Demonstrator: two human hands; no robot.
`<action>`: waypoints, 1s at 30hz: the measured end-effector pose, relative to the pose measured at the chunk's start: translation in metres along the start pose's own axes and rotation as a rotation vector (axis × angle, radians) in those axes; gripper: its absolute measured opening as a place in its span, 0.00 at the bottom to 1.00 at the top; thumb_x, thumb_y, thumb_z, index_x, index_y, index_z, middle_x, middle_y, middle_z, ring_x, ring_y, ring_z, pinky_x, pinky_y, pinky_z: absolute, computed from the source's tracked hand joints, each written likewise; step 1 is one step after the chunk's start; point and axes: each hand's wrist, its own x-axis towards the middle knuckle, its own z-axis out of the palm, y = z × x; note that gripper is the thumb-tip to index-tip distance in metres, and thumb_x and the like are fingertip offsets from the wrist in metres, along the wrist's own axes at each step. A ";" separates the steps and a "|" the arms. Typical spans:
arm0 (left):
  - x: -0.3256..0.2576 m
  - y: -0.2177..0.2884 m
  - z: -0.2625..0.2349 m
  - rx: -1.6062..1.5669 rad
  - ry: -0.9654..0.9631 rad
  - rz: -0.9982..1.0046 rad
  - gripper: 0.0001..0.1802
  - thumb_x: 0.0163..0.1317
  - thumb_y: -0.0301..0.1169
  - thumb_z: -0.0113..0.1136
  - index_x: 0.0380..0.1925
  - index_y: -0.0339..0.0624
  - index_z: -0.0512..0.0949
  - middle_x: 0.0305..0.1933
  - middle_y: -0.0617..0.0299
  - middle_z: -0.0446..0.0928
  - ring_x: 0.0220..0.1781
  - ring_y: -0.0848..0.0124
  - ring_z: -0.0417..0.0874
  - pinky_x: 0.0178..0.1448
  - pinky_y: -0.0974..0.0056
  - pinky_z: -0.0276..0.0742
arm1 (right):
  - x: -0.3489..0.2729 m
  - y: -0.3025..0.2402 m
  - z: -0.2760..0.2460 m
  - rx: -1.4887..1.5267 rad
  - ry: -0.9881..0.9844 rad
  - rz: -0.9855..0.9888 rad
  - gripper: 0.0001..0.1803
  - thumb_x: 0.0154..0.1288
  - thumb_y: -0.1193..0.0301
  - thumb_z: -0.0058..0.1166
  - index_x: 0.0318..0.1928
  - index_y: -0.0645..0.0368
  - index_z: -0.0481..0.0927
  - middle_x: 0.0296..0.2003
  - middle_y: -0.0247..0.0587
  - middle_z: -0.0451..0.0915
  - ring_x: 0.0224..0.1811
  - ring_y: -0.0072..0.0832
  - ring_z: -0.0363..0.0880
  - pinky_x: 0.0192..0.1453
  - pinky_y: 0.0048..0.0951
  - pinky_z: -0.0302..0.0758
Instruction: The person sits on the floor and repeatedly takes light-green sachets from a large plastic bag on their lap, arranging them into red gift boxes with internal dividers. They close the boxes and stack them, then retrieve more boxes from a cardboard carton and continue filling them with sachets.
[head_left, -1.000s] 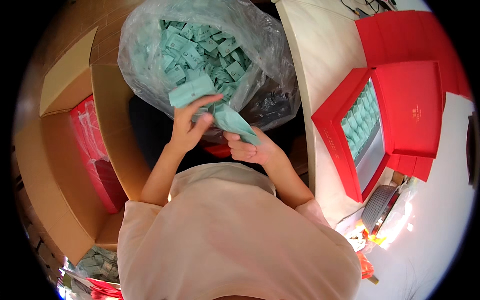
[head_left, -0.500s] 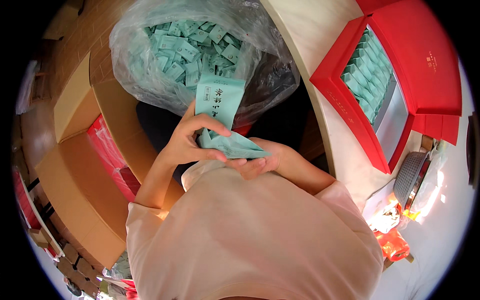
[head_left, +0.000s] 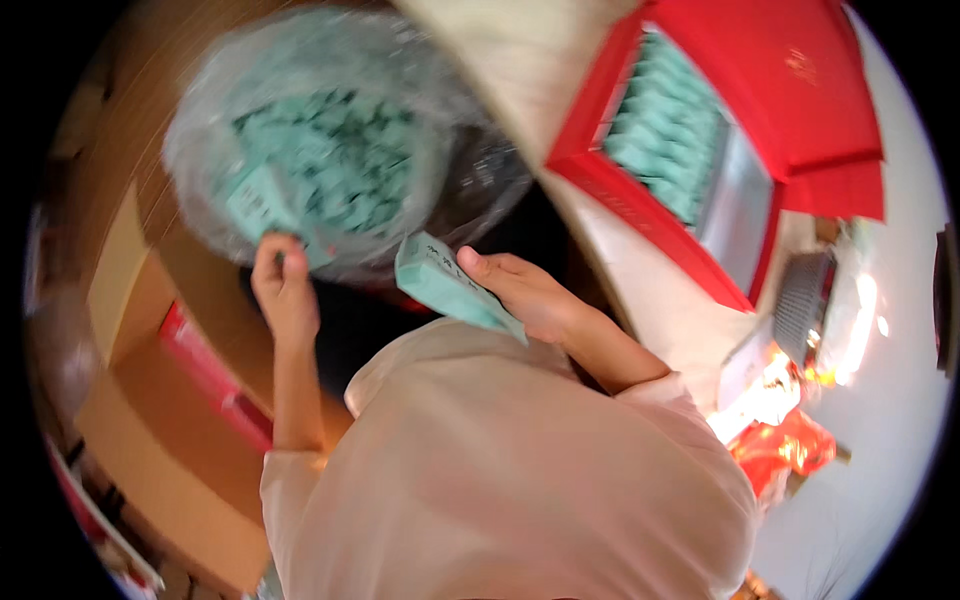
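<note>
Packet (head_left: 260, 203) pinched by the left hand (head_left: 286, 290) is over the bag (head_left: 195, 140); the right hand (head_left: 527, 293) clasps a second packet (head_left: 448, 287) near the edge of the surface (head_left: 525, 60), open room between the hands.

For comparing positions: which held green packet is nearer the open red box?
The packet in the right hand; the other packet, in the left hand, is farther, by the bag.

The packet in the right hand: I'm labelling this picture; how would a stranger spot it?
Find the open red box; down and left is the right hand, gripping a pale green packet. Only this one is under its thumb; lookalikes are at the left hand, in the box or plastic bag.
</note>
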 end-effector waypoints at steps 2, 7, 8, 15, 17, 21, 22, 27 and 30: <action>0.001 0.009 0.018 0.200 -0.049 0.100 0.13 0.68 0.38 0.54 0.31 0.40 0.73 0.35 0.67 0.68 0.37 0.74 0.70 0.38 0.65 0.76 | -0.024 -0.009 -0.020 -0.023 0.143 -0.533 0.19 0.72 0.55 0.46 0.37 0.59 0.75 0.24 0.27 0.72 0.25 0.12 0.66 0.27 0.18 0.64; -0.004 0.024 0.072 -0.007 -0.143 -0.135 0.13 0.70 0.33 0.49 0.50 0.42 0.74 0.53 0.63 0.68 0.37 0.78 0.71 0.30 0.75 0.71 | -0.081 -0.080 -0.106 -0.786 1.369 -0.939 0.16 0.70 0.61 0.51 0.35 0.64 0.73 0.12 0.33 0.65 0.15 0.17 0.60 0.21 0.21 0.59; -0.004 0.030 0.082 -0.036 -0.148 -0.144 0.15 0.70 0.32 0.48 0.54 0.44 0.73 0.55 0.63 0.67 0.36 0.78 0.71 0.30 0.74 0.72 | -0.085 -0.082 -0.123 -0.905 1.490 -0.804 0.18 0.69 0.59 0.50 0.35 0.64 0.74 0.11 0.40 0.68 0.13 0.29 0.67 0.21 0.28 0.64; 0.007 0.069 0.113 -0.252 -0.216 -0.120 0.51 0.63 0.26 0.58 0.72 0.51 0.29 0.61 0.49 0.63 0.50 0.70 0.71 0.43 0.72 0.73 | -0.063 -0.076 -0.188 -1.323 1.760 -0.268 0.19 0.68 0.58 0.45 0.37 0.64 0.73 0.27 0.62 0.80 0.33 0.58 0.80 0.38 0.54 0.75; 0.011 0.071 0.115 -0.338 -0.251 -0.171 0.51 0.61 0.29 0.60 0.73 0.48 0.34 0.68 0.50 0.57 0.61 0.65 0.67 0.57 0.67 0.69 | -0.065 -0.081 -0.193 -1.378 1.749 -0.216 0.18 0.67 0.58 0.45 0.37 0.64 0.74 0.28 0.61 0.80 0.34 0.58 0.80 0.38 0.53 0.76; 0.014 0.073 0.118 -0.499 -0.336 -0.261 0.48 0.61 0.30 0.61 0.72 0.41 0.39 0.69 0.54 0.59 0.67 0.67 0.63 0.68 0.64 0.59 | -0.068 -0.084 -0.196 -1.392 1.708 -0.279 0.18 0.67 0.60 0.46 0.38 0.66 0.75 0.29 0.59 0.81 0.34 0.56 0.81 0.38 0.51 0.77; 0.014 0.074 0.119 -0.526 -0.344 -0.262 0.47 0.61 0.30 0.61 0.72 0.39 0.40 0.69 0.54 0.59 0.68 0.67 0.63 0.68 0.64 0.58 | -0.063 -0.082 -0.194 -1.405 1.687 -0.261 0.18 0.67 0.61 0.46 0.39 0.67 0.75 0.29 0.59 0.81 0.34 0.55 0.81 0.38 0.51 0.77; 0.011 0.062 0.123 -0.497 -0.348 -0.247 0.43 0.63 0.29 0.60 0.71 0.36 0.45 0.62 0.56 0.69 0.61 0.71 0.71 0.65 0.65 0.64 | -0.059 -0.086 -0.191 -1.437 1.712 -0.215 0.16 0.67 0.62 0.45 0.40 0.66 0.74 0.29 0.60 0.81 0.35 0.56 0.81 0.39 0.51 0.77; 0.010 0.060 0.121 -0.522 -0.390 -0.288 0.38 0.63 0.28 0.59 0.69 0.34 0.51 0.61 0.57 0.69 0.61 0.72 0.71 0.65 0.66 0.63 | -0.055 -0.084 -0.193 -1.450 1.664 -0.216 0.17 0.68 0.61 0.43 0.40 0.65 0.74 0.30 0.61 0.81 0.37 0.56 0.81 0.41 0.52 0.76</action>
